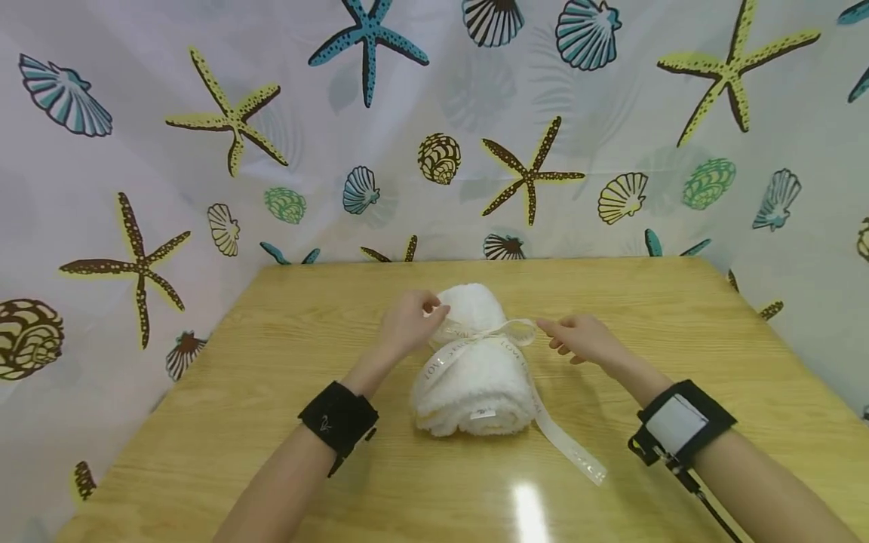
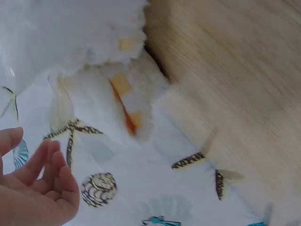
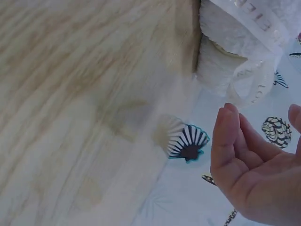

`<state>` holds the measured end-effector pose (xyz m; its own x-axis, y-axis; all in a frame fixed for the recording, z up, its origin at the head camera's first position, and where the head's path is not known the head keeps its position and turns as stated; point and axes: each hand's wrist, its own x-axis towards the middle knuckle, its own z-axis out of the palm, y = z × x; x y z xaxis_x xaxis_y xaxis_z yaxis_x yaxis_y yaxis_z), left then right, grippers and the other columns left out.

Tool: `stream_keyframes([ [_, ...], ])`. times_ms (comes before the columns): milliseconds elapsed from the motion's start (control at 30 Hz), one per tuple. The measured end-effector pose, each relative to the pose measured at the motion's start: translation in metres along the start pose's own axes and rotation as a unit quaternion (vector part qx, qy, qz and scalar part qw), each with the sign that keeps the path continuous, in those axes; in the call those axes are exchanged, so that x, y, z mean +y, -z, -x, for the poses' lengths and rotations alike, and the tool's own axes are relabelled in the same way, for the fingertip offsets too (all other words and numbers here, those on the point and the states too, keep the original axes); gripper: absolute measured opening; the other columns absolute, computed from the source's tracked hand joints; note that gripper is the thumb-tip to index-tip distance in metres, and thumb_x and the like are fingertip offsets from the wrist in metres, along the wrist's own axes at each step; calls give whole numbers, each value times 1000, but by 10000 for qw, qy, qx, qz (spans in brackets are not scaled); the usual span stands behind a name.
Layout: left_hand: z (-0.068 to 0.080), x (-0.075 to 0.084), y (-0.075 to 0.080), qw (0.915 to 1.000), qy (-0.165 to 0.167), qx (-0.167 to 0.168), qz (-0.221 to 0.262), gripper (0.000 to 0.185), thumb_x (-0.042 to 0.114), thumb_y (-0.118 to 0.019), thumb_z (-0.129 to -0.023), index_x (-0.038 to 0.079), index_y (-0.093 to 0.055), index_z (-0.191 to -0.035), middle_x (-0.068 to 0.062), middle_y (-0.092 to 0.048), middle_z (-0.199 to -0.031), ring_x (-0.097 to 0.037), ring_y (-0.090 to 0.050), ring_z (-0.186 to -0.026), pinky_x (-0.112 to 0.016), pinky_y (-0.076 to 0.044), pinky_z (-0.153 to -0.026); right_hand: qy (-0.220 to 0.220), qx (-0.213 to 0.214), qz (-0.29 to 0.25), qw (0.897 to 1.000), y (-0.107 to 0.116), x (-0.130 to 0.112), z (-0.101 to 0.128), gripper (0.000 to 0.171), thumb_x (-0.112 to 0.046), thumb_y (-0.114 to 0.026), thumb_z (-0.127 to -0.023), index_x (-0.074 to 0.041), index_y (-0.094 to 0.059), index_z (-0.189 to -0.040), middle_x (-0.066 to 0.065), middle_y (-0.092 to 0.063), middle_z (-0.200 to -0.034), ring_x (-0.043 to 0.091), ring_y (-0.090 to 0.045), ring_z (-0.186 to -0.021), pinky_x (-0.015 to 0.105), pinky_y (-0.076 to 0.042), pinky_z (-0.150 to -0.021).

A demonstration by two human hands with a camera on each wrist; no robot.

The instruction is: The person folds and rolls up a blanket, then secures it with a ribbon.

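Observation:
A rolled white towel point(image 1: 475, 377) lies on the table, bound with a pale translucent ribbon point(image 1: 570, 445) printed with dark letters. The ribbon is tied on top in a bow, with a loop on each side. My left hand point(image 1: 409, 320) is at the bow's left side, partly covering that loop; in the left wrist view thumb and fingers stand apart with nothing visible between them. At the right loop point(image 1: 521, 330) are the fingertips of my right hand point(image 1: 584, 338), touching or very close. The right wrist view shows its fingers loosely bent, thumb apart.
The towel stands on a light wooden table point(image 1: 305, 302). A white cloth point(image 1: 434, 90) printed with starfish and shells hangs behind and at the sides. Black straps point(image 1: 339, 418) circle both wrists. One ribbon tail trails onto the wood at the right front.

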<state>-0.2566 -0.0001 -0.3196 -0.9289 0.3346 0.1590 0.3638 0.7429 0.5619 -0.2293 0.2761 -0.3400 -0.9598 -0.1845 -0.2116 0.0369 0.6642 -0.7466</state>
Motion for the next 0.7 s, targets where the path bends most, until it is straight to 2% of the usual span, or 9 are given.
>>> stream_keyframes([
  [67,-1,-15,6,9954,762,-161,550,41,40,-56,-91,1,-67,-92,-6,-62,-82,-18,-55,-72,-32,-45,-64,-393,-29,-291,9988,0,-2,-12,70,-56,-43,-92,9,-54,-116,19,-61,-103,29,-59,-89,36,-51,-67],
  [133,-2,-27,7,9836,1265,-677,1091,49,47,-53,-90,0,-67,-96,-6,-63,-82,-22,-58,-76,-35,-47,-68,-728,-142,-594,9955,-3,-2,-21,68,-59,-43,-90,6,-57,-106,12,-65,-93,23,-60,-78,32,-48,-61],
  [200,-3,-34,4,9704,1485,-1118,1541,53,50,-53,-90,0,-67,-102,-7,-66,-86,-28,-61,-87,-39,-48,-76,-1005,-230,-913,9905,-9,-2,-28,60,-57,-45,-90,2,-59,-94,5,-65,-79,17,-57,-65,29,-43,-55],
  [300,-2,-34,-2,9587,1507,-1311,2023,47,44,-55,-91,1,-65,-108,-11,-67,-94,-34,-59,-101,-44,-45,-86,-1146,-282,-1475,9820,-20,-3,-34,44,-45,-48,-93,-4,-58,-82,-2,-61,-65,10,-52,-54,25,-38,-50],
  [367,-2,-31,-4,9619,1431,-1117,2046,38,37,-57,-92,2,-67,-102,-12,-67,-90,-34,-59,-97,-44,-46,-84,-1094,-212,-1830,9768,-26,-4,-37,33,-34,-48,-94,-4,-57,-81,-3,-57,-63,7,-48,-51,22,-36,-48],
  [433,0,-28,-3,9689,1338,-872,1891,29,31,-58,-92,3,-68,-95,-14,-66,-87,-33,-60,-91,-39,-47,-78,-971,-88,-2092,9730,-30,-6,-39,26,-25,-47,-94,-1,-57,-91,-3,-56,-65,5,-46,-50,20,-35,-46],
  [533,0,-26,-1,9803,1157,-646,1463,25,26,-58,-92,5,-69,-89,-13,-67,-82,-27,-59,-79,-30,-45,-64,-779,124,-2117,9741,-31,-7,-40,28,-19,-46,-94,4,-56,-106,-2,-58,-70,5,-45,-51,19,-37,-46],
  [600,1,-26,2,9850,1056,-628,1215,25,27,-57,-93,6,-70,-88,-14,-67,-82,-24,-59,-76,-25,-40,-58,-698,117,-2084,9755,-28,-7,-39,36,-22,-46,-94,6,-52,-116,-1,-59,-74,6,-46,-53,20,-40,-48],
  [700,1,-28,4,9872,998,-637,1065,26,26,-57,-93,5,-70,-87,-14,-67,-81,-23,-57,-71,-24,-39,-56,-731,-153,-2113,9746,-21,-6,-38,53,-43,-46,-94,6,-52,-112,-1,-60,-75,7,-46,-53,20,-38,-47],
])
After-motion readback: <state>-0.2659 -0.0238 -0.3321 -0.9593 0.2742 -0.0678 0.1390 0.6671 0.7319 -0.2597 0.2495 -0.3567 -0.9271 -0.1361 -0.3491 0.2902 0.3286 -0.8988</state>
